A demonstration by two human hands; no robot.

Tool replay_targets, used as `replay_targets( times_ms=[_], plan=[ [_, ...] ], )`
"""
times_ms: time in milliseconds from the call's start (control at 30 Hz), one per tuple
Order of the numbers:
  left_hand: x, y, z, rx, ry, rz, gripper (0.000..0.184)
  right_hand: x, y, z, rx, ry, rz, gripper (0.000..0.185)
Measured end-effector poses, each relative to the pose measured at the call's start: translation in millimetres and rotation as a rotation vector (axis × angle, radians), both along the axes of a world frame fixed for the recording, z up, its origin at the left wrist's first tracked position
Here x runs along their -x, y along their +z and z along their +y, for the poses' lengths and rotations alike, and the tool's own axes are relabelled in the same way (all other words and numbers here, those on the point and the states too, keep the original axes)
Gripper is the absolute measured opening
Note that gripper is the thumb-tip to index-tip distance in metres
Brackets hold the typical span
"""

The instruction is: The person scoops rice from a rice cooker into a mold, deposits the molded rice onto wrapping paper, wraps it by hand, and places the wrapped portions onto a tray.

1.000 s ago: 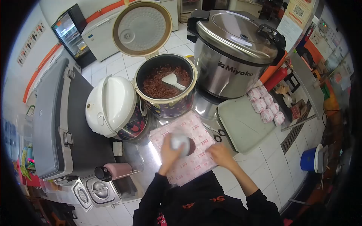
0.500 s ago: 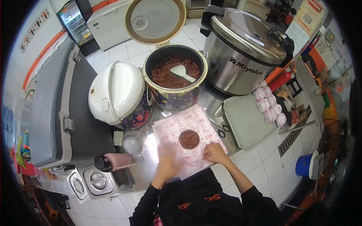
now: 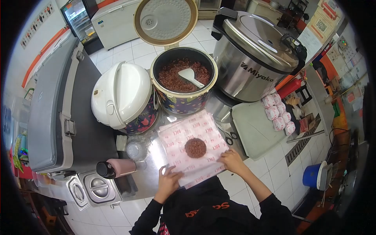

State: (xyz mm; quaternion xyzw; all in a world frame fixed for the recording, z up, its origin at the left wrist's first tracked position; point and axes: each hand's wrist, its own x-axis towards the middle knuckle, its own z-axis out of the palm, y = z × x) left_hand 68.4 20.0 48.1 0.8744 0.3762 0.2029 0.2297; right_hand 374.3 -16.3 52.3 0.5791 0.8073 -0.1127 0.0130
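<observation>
A round, flat-topped mound of reddish-brown rice (image 3: 195,148) sits on a printed sheet of wrapping paper (image 3: 181,140), which tops a stack on the metal table. My left hand (image 3: 167,183) is at the near left edge of the sheet, fingers bent and closed on it. On the right edge, my right hand (image 3: 232,161) pinches the paper between thumb and fingers. Beyond the stack stands an opened rice cooker (image 3: 182,102) with more of this rice and a white rice paddle (image 3: 189,76) lying in it.
A closed white-lidded rice cooker (image 3: 124,94) and a grey cool box (image 3: 94,117) stand left. To the right are a steel Miyako cooker (image 3: 246,58), scissors (image 3: 230,138), and a tray (image 3: 254,133) with several wrapped parcels (image 3: 278,123). A pink bottle (image 3: 121,167) lies near left.
My left hand, blurred before, has come down to the near left edge of the paper and closed on it. The right hand has shifted slightly along the right edge.
</observation>
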Motion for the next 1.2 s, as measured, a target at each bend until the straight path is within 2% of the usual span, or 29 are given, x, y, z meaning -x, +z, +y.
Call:
replay_targets(
  times_ms=[67, 133, 167, 200, 233, 300, 333, 400, 433, 500, 533, 567, 633, 667, 900, 967, 1100, 1167, 1200],
  plan=[
    [9, 6, -8, 0.076, 0.003, 0.012, 0.034, -5, 4, -6, 0.053, 0.028, 0.094, 0.023],
    [11, 6, -8, 0.152, 0.008, 0.023, 0.037, -10, 7, -6, 0.152, -0.137, 0.410, 0.020],
    [9, 4, -3, 0.219, 0.088, -0.142, 0.038, -11, 8, -2, 0.154, -0.137, 0.412, 0.020],
    [7, 0, 0, 0.282, 0.170, -0.309, 0.038, -12, 10, 5, 0.261, -0.389, 0.660, 0.017],
    [6, -4, 1, 0.282, 0.173, -0.309, 0.038, -12, 11, 11, 0.368, -0.643, 0.904, 0.014],
    [4, -13, 4, 0.877, 0.210, -0.773, 0.031, -22, 2, 16, 0.366, -0.564, 0.966, 0.009],
    [8, -17, 6, 0.875, 0.213, -0.777, 0.031, -24, 0, 14, 0.436, -0.547, 1.072, 0.009],
    [23, -21, 6, 0.841, -0.157, -0.611, 0.038, -25, 1, 9, 0.521, -0.528, 1.178, 0.010],
    [26, -22, 3, 0.847, -0.149, -0.610, 0.038, -25, 1, 4, 0.559, -0.442, 1.223, 0.014],
    [26, -14, -1, 0.705, -0.070, -0.386, 0.036, -26, -1, -5, 0.605, -0.355, 1.267, 0.018],
    [26, -26, 1, 0.470, -0.063, -0.334, 0.036, -27, -2, -8, 0.653, -0.379, 1.250, 0.020],
    [23, -25, 2, 0.472, -0.059, -0.333, 0.036, -26, -3, -10, 0.699, -0.401, 1.232, 0.021],
    [4, -19, 10, 0.114, 0.055, -0.050, 0.043, -25, -2, -9, 0.686, -0.371, 1.199, 0.019],
    [-4, -14, 15, 0.099, 0.039, -0.001, 0.051, -24, -1, -8, 0.670, -0.343, 1.168, 0.018],
    [-16, -25, 15, -0.023, -0.012, 0.191, 0.052, -24, -6, -7, 0.610, -0.333, 1.105, 0.019],
    [-18, -29, 13, -0.118, -0.043, 0.325, 0.054, -22, -7, -6, 0.589, -0.312, 1.054, 0.019],
    [-13, -19, 25, -0.189, -0.130, 0.309, 0.045, -20, -4, -1, 0.590, -0.262, 1.031, 0.019],
    [0, -14, 34, -0.069, 0.013, 0.164, 0.032, -21, -3, -3, 0.616, -0.327, 1.084, 0.012],
    [8, -6, 34, -0.083, 0.150, 0.074, 0.020, -23, -5, -2, 0.611, -0.331, 1.088, 0.012]
  ],
)
